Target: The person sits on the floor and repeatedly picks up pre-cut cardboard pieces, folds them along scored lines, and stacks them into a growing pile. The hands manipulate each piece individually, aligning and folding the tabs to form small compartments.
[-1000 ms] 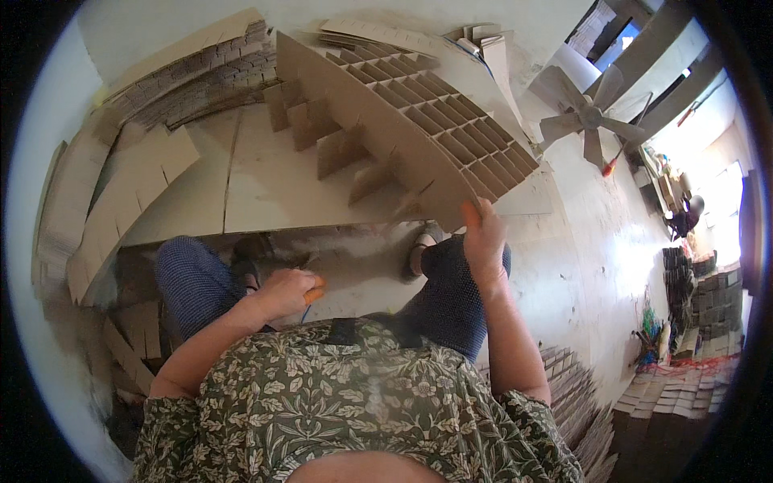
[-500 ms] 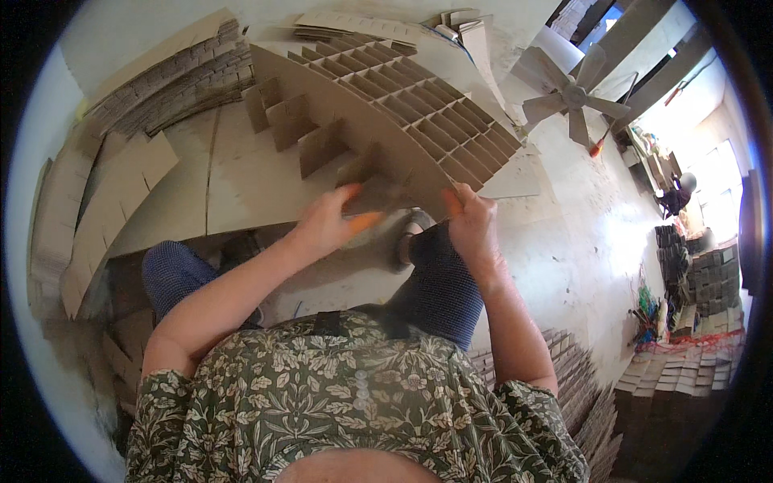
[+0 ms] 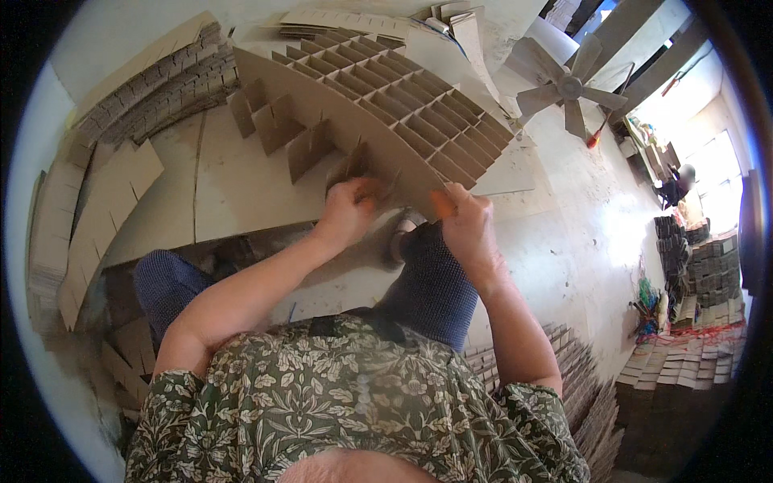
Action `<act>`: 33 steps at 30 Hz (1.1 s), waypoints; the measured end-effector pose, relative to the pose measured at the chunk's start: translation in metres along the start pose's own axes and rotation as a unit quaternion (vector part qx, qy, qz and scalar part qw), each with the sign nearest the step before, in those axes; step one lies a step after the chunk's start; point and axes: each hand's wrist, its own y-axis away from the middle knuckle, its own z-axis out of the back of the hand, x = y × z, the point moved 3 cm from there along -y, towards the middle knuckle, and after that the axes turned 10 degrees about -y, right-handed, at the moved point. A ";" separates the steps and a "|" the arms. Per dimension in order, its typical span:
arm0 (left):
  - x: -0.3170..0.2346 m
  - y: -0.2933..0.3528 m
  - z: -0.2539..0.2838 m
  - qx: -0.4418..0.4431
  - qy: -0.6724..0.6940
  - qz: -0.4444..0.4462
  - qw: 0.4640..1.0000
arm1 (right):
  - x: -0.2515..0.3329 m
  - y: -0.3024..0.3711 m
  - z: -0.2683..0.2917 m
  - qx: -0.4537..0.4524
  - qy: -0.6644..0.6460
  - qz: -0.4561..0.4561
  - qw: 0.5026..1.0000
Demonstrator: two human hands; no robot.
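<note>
A brown cardboard divider grid (image 3: pixel 394 88) with many square cells lies tilted on the table. Along its near side runs a long cardboard strip (image 3: pixel 338 113), with the ends of several cross strips (image 3: pixel 310 150) jutting out through it toward me. My right hand (image 3: pixel 469 225) pinches the near right end of the long strip. My left hand (image 3: pixel 350 213) is closed around the end of a cross strip close to the long strip, its fingertips partly hidden. Orange coverings show on fingers of both hands.
Stacks of slotted cardboard strips (image 3: pixel 161 76) stand at the far left of the pale table (image 3: pixel 165 201), with loose strips (image 3: pixel 105 225) nearer. A fan (image 3: pixel 570 87) is at the far right. More cardboard piles (image 3: pixel 684 362) are at the right, where another person (image 3: pixel 676 189) sits farther back.
My left hand, with fingers spread before, has moved slightly right and closed on the end of a cross strip. The right hand keeps its hold. The whole view has shifted slightly.
</note>
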 end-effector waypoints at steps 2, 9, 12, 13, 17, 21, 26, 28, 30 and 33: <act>-0.008 0.006 0.011 0.004 -0.006 0.042 0.999 | -0.001 -0.002 0.003 -0.006 0.003 -0.002 1.000; -0.030 0.028 0.013 -0.106 -0.164 -0.152 0.969 | 0.003 0.003 -0.004 0.012 -0.002 -0.010 1.000; -0.055 0.029 0.012 -0.146 -0.292 -0.193 0.925 | 0.003 0.005 -0.007 0.015 -0.014 -0.011 1.000; -0.058 0.027 0.012 -0.117 -0.308 -0.165 0.930 | 0.003 0.006 -0.008 0.015 -0.018 -0.010 1.000; -0.056 0.018 0.017 -0.062 -0.266 -0.087 0.958 | -0.007 0.012 -0.013 0.008 -0.001 -0.017 1.000; -0.048 0.026 0.020 -0.093 -0.188 -0.151 0.966 | -0.014 0.010 -0.005 0.007 -0.007 -0.009 1.000; -0.046 0.046 0.018 -0.097 -0.219 -0.120 0.964 | 0.002 0.003 -0.004 0.004 0.010 0.079 0.997; -0.035 0.047 0.017 -0.109 -0.257 -0.117 0.953 | 0.011 0.004 -0.001 0.056 0.024 0.048 0.997; -0.024 0.042 0.020 -0.112 -0.298 -0.098 0.943 | 0.013 0.005 0.002 0.075 0.038 0.038 0.996; -0.024 0.043 0.020 -0.153 -0.293 -0.158 0.930 | 0.005 0.009 0.002 0.073 0.052 0.055 0.994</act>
